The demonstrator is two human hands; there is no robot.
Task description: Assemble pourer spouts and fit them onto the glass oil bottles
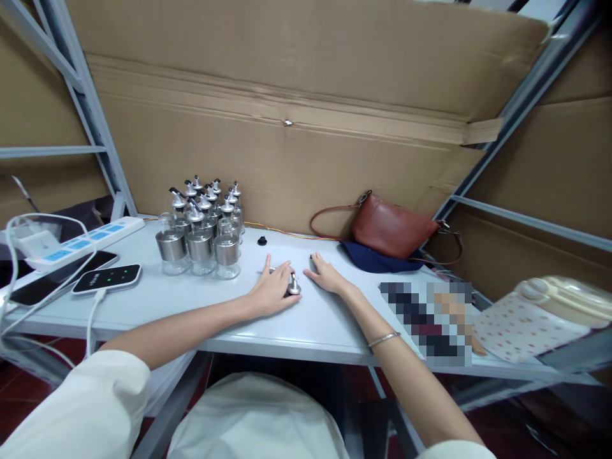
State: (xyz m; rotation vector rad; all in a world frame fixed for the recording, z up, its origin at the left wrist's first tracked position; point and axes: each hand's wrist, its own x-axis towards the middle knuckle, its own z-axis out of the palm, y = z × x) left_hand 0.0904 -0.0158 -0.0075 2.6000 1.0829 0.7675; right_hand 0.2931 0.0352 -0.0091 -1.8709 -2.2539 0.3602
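Observation:
My left hand (271, 292) lies low over the tabletop, fingers spread, around a silver pourer spout (293, 285). Its thumb is beside the spout's base, and part of another metal piece is hidden under the fingers. To the right, my right hand (327, 275) rests on the table with fingers stretched out. A tiny black piece (312, 256) shows at its fingertips; whether it is touched I cannot tell. A small black cap (262, 241) sits farther back. Left of my hands stand glass bottles with steel bands; the front bottle (226, 250) has no spout, while several behind carry pourers.
A brown handbag (394, 224) lies on dark blue cloth (377, 258) at the back right. Nearer are a blurred-out patch (425, 322) and a dotted container (530, 322). On the left are a power strip (90, 241), a phone (62, 280) and a cabled device (108, 279). Cardboard (287, 166) walls the back.

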